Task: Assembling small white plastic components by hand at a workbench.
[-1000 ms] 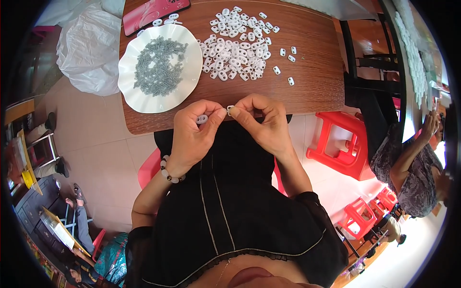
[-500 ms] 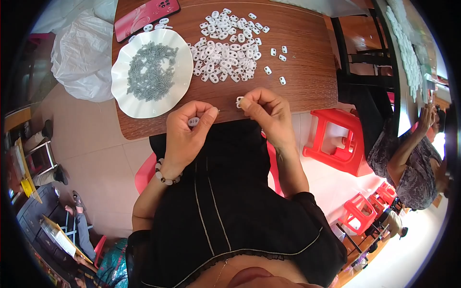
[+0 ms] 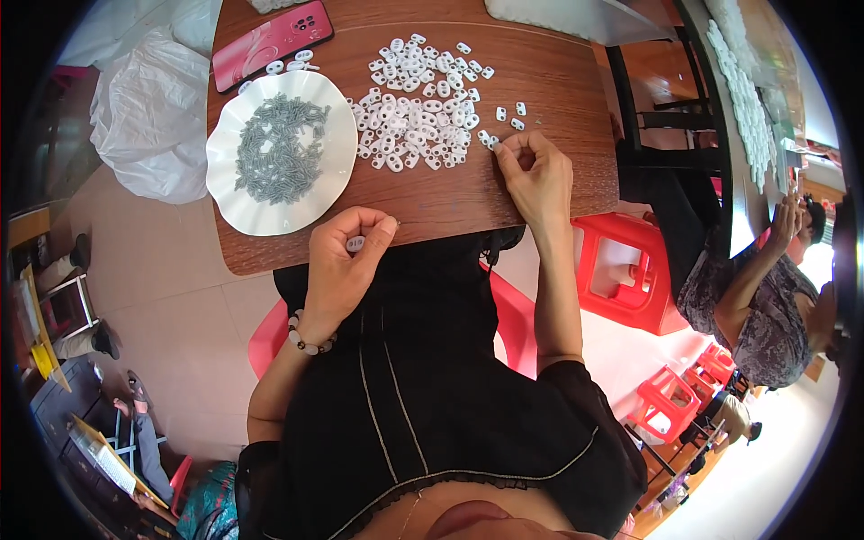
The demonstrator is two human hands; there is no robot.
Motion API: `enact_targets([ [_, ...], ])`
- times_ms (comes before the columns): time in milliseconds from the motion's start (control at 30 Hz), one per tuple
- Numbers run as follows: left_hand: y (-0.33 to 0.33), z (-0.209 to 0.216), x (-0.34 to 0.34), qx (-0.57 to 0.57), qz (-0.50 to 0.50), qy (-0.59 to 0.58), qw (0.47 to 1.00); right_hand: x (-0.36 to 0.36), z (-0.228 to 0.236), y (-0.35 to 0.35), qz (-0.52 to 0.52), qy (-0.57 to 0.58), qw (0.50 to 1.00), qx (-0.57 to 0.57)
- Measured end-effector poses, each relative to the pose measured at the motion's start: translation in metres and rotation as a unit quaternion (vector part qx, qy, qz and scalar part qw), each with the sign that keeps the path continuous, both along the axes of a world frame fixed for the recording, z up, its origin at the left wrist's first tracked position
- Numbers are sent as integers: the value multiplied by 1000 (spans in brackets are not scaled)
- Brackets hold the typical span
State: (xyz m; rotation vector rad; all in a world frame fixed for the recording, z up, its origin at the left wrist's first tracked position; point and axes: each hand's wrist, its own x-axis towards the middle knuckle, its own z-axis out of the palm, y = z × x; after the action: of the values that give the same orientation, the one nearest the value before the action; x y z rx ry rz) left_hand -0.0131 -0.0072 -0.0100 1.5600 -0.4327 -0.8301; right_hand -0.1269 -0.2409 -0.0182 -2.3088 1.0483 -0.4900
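Observation:
My left hand [image 3: 346,261] is closed just off the table's near edge. A white oval two-hole plastic piece [image 3: 355,244] sits in its curled fingers, and thumb and forefinger pinch a tiny item too small to name. Over the table's right part, my right hand [image 3: 537,177] has thumb and forefinger together on a small white two-hole piece [image 3: 494,143], partly hidden by the fingertips. Beside it lies the large pile of similar white two-hole pieces [image 3: 418,117]. A white wavy-rimmed dish [image 3: 221,171] on the left holds many small grey coiled cylinders [image 3: 281,148] that look like springs.
The brown wooden table [image 3: 576,117] carries a pink phone [image 3: 270,43] at the far left. Several loose white pieces lie right of the pile. A white plastic bag [image 3: 148,117] is left of the table. Red stools [image 3: 621,270] and a co-worker [image 3: 751,315] are on the right.
My right hand has moved right and away from me, from near my left hand to the pile's right edge. My left hand keeps its pinch. The whole view has shifted slightly.

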Motion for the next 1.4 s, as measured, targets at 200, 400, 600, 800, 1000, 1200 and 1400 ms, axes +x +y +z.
enact_targets([
  [200, 3, -3, 3, 2, 13, 1, 1000, 26, 10, 11, 79, -80, 994, -10],
  [400, 8, 0, 4, 5, 9, 16, 1000, 41, 12, 18, 168, -21, 979, -110],
  [600, 13, -2, 3, 11, 7, 12, 1000, 49, 19, 15, 176, 33, 979, -98],
  [800, 13, -1, 4, 2, 12, 22, 1000, 54, 16, 8, 161, -8, 986, -49],
  [1000, 8, -3, 7, -21, 26, 9, 999, 54, 23, 24, 100, -104, 978, 154],
  [1200, 2, 2, 8, -18, 21, 14, 1000, 38, 17, 42, 99, -127, 959, 232],
  [1400, 1, 2, 5, -18, 12, 14, 1000, 24, 24, 53, 103, -195, 904, 366],
])
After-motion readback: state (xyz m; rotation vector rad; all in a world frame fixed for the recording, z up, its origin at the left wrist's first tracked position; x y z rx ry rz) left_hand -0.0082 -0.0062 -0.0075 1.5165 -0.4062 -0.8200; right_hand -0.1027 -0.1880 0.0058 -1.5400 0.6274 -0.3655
